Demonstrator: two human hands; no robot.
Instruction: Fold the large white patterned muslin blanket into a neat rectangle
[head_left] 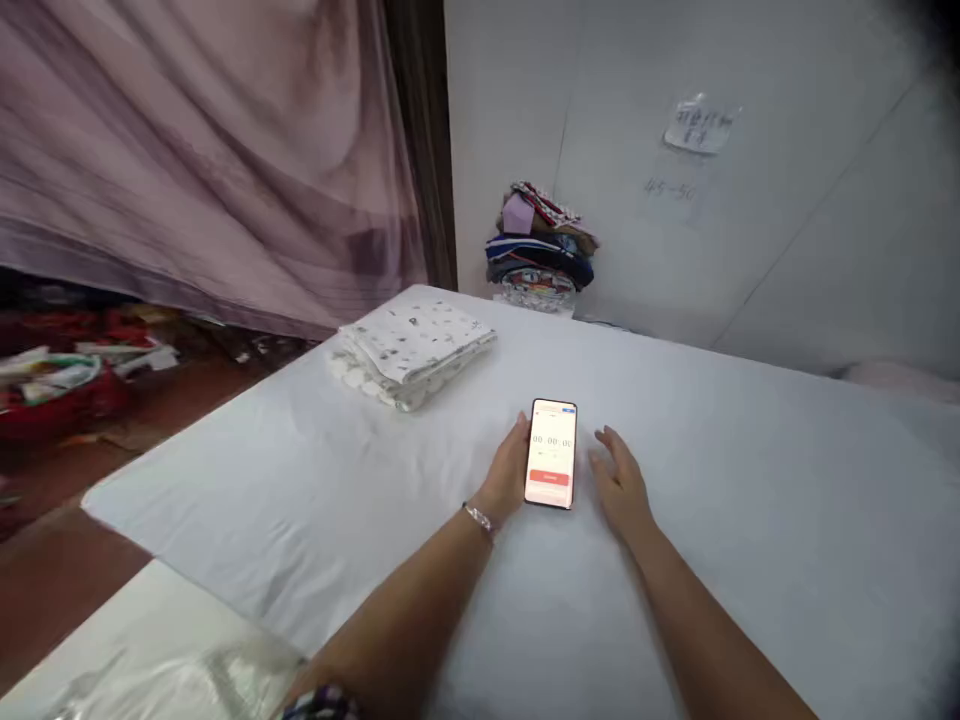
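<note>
A smartphone (551, 455) with a lit screen faces me over the white-covered table (315, 490); the screen shows a row of zeros and a red button. My left hand (510, 470) grips its left edge, with the fingers mostly hidden behind it. Just right of the phone is my right hand (621, 482), apart from it, fingers loosely curved and spread with nothing in them. Farther back on the left lies a folded white cloth (420, 340) with small dark prints, on a thicker folded cream layer.
A stack of folded fabrics (540, 250) stands by the wall (622, 240) at the table's far edge. A pink curtain (225, 130) hangs on the left. Below it a red basket (67, 400) sits on the floor. Clear plastic (187, 690) lies at the lower left.
</note>
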